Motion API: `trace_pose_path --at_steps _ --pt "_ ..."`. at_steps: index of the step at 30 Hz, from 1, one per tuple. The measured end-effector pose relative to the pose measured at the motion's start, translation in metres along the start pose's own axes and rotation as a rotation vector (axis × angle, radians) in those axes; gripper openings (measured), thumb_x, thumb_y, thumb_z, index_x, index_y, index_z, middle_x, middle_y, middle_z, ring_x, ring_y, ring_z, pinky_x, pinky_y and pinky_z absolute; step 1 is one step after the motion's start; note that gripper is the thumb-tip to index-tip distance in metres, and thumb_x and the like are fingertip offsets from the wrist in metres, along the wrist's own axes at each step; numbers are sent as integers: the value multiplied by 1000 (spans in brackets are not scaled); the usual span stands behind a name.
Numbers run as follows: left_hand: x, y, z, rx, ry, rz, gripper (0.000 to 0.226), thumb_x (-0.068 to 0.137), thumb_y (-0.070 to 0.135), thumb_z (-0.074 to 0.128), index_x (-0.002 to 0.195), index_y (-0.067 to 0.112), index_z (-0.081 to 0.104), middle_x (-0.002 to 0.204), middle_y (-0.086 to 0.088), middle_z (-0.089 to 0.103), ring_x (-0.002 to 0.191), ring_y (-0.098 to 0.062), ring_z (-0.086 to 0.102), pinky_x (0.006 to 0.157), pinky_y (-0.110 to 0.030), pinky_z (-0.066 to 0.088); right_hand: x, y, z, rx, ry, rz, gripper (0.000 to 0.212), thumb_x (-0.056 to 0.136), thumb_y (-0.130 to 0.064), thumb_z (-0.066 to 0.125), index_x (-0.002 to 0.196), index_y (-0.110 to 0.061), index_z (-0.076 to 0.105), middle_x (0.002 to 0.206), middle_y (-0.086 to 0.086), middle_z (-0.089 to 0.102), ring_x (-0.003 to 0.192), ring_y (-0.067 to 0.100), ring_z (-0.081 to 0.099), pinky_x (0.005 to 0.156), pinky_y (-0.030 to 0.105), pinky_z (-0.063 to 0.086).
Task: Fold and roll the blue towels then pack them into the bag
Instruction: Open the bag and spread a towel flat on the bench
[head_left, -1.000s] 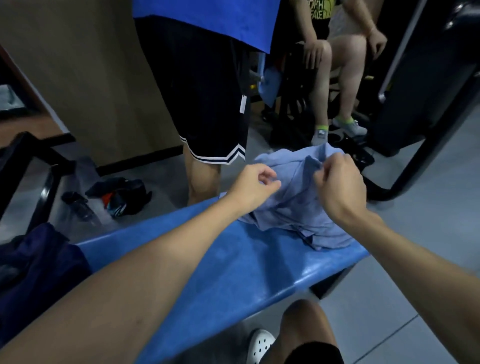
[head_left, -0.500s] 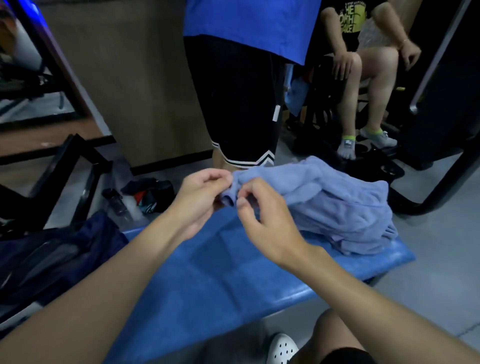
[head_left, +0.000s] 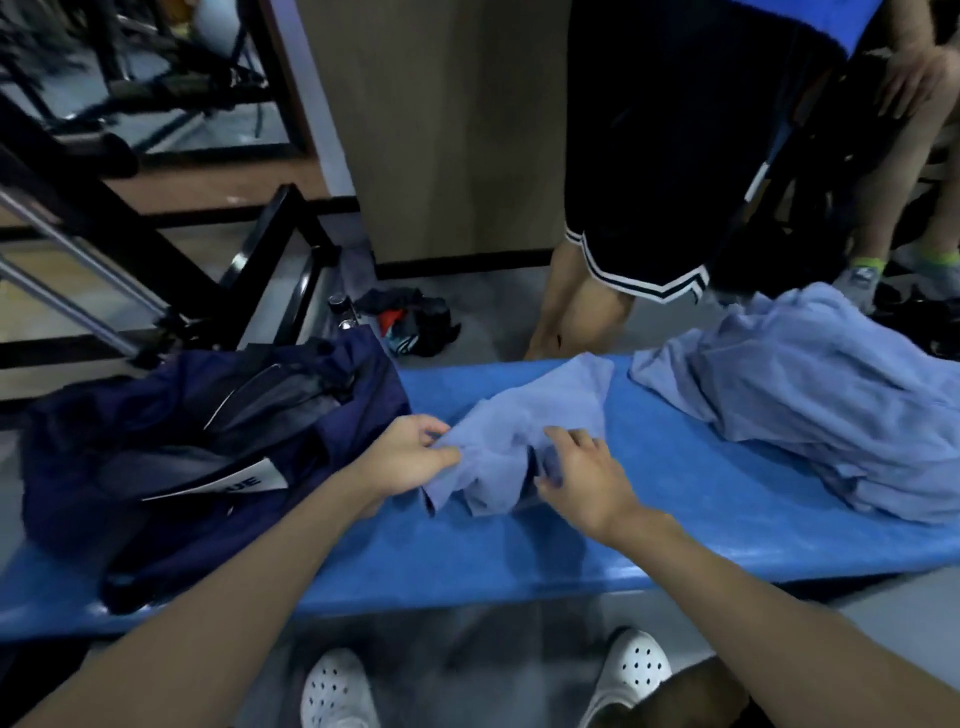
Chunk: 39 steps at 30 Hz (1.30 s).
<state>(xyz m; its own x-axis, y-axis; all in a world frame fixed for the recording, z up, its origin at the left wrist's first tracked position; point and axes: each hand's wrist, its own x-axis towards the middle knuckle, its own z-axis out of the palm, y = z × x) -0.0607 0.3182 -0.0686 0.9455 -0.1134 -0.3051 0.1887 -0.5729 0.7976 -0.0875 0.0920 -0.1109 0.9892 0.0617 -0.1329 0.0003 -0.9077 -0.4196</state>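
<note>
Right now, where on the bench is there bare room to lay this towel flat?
Bare bench lies between the held towel and the towel pile, and along the near edge in front of both hands. The left end is crowded by the navy bag; the right end is under the pile. Left hand and right hand grip the towel.

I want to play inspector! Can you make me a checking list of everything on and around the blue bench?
Surface: blue bench, padded.
Job's things: single blue towel crumpled mid-bench; towel pile at right end; navy bag open at left end.
Clutter: dark clothes heap and a bottle on the floor behind.
Grips: left hand pinches the towel's left edge; right hand grips its near fold.
Cables: nothing seen.
Surroundings: black gym frame at left; standing person's legs behind the bench; wearer's white shoes below.
</note>
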Motion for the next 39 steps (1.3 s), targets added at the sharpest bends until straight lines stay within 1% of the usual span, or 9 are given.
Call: trace_pose_path --at_steps 5,10,14,17,20,23,26,35,39 --pt "6 -27 1 139 -14 -17 22 88 22 71 106 11 64 92 -3 65 86 -17 60 80 -28 50 4 6 12 -107 -47 57 39 93 -36 54 130 -25 48 131 5 44 125 30 37 96 42 39" --pt "13 -39 15 247 -2 -88 14 83 16 67 71 11 61 64 -12 57 63 -19 53 64 -33 47 1 18 2 -77 40 50 8 96 -29 48 96 -21 48 111 5 48 105 30 45 88 41 40" --pt "14 -39 26 338 99 -130 32 85 28 69 71 13 44 67 -3 47 60 -17 46 56 -28 37 0 31 -10 125 65 162 18 82 -18 58 77 -21 42 102 0 46 95 29 49 84 41 45" --pt "11 -37 35 429 148 -195 44 91 44 63 72 12 39 84 -6 48 64 -17 45 50 -29 31 3 40 -11 336 55 324 3 87 -22 54 89 -21 53 103 6 54 92 28 54 81 36 47" --pt "6 -38 41 405 200 -221 44 95 43 59 74 9 41 79 -3 50 63 -15 45 62 -31 39 3 47 -9 408 56 383 29 96 -23 53 120 -8 50 109 15 59 99 32 57 76 33 44" --pt "3 -44 43 363 238 -273 41 91 37 64 69 12 41 70 -2 50 62 -18 49 56 -30 39 4 49 -7 496 74 434 38 91 -16 62 125 -4 51 101 14 62 99 33 59 80 36 46" --pt "1 -50 43 255 236 -318 40 86 26 69 62 9 42 60 -2 46 57 -19 49 45 -27 29 2 46 -9 577 108 470 5 82 -2 59 78 -4 58 68 9 50 66 23 45 58 33 41" --pt "-13 -8 26 6 473 57 13 90 12 65 82 8 56 64 1 56 55 -12 50 55 -24 41 -6 41 -55 912 432 268 23 85 2 60 74 -11 45 63 2 41 53 8 35 46 19 33" --pt "-21 15 8 -57 534 267 11 91 12 65 84 12 56 63 -14 53 52 -15 43 55 -28 41 -14 41 -79 949 482 195 32 92 -20 65 72 -11 42 58 -3 33 49 6 29 46 19 28"
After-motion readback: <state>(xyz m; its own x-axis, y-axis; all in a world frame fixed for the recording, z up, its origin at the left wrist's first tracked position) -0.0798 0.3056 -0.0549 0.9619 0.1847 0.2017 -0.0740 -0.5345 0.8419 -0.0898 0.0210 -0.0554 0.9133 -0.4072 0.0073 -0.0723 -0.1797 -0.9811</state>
